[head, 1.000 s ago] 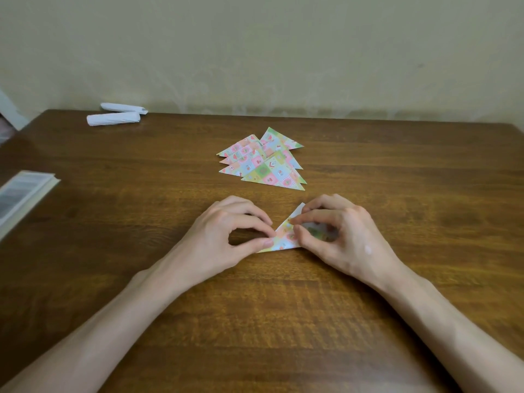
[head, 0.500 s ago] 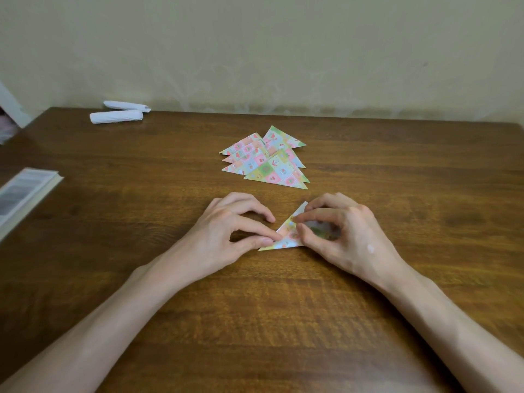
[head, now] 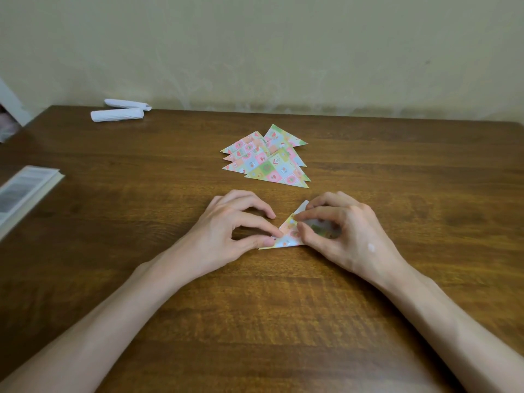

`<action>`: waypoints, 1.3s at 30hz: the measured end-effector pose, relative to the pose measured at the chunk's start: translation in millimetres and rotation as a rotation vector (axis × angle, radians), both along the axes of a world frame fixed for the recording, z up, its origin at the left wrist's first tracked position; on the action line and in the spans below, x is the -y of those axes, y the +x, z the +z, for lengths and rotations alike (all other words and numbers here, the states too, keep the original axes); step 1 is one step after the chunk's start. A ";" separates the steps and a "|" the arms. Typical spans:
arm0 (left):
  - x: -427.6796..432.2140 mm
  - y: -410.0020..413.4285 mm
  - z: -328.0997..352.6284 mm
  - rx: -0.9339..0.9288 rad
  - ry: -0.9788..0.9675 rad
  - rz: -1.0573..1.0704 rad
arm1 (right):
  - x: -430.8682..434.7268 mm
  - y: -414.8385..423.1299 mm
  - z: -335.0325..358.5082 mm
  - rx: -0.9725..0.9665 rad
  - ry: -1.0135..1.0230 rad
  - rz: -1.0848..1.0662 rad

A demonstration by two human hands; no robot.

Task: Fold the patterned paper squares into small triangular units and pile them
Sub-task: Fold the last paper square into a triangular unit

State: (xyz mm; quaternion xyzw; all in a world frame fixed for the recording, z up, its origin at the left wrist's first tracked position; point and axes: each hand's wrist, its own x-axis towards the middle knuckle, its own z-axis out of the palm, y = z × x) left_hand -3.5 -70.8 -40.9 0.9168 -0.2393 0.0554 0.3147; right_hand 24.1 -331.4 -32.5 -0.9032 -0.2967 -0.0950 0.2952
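A small patterned paper triangle (head: 288, 237) lies on the wooden table (head: 255, 321) between my hands. My left hand (head: 226, 231) pinches its left corner between thumb and forefinger. My right hand (head: 343, 234) curls over the right part of the triangle, its thumb and forefinger pinching the paper near the middle; most of that side is hidden under the fingers. Farther back lies a pile of several folded patterned triangles (head: 266, 158), overlapping each other and apart from both hands.
Two rolled white papers (head: 119, 110) lie at the far left near the wall. A book or paper stack (head: 22, 191) sits at the left table edge. The wall runs along the table's back edge.
Both hands stay on the triangle; my left forefinger and thumb have closed further on its left corner. The pile has not moved.
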 end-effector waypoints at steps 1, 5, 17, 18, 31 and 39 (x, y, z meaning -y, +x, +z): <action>0.2 -0.1 0.2 0.000 -0.002 0.002 | 0.2 0.1 -0.1 0.001 -0.001 0.000; 1.1 -0.7 1.9 -0.011 -0.004 0.004 | 1.1 0.3 -0.9 0.004 -0.011 -0.001; -2.4 -2.8 12.4 -0.107 0.038 -0.031 | 1.0 0.5 -2.3 0.018 -0.005 0.001; -2.1 -3.2 12.7 -0.106 0.038 -0.032 | 1.3 0.6 -2.6 0.018 0.001 -0.001; 0.0 -1.0 10.0 -0.110 0.007 -0.010 | 0.4 1.3 -3.7 0.021 0.017 -0.011; 0.1 -1.1 11.5 -0.131 0.007 -0.008 | 0.1 1.7 -2.9 0.025 0.016 -0.019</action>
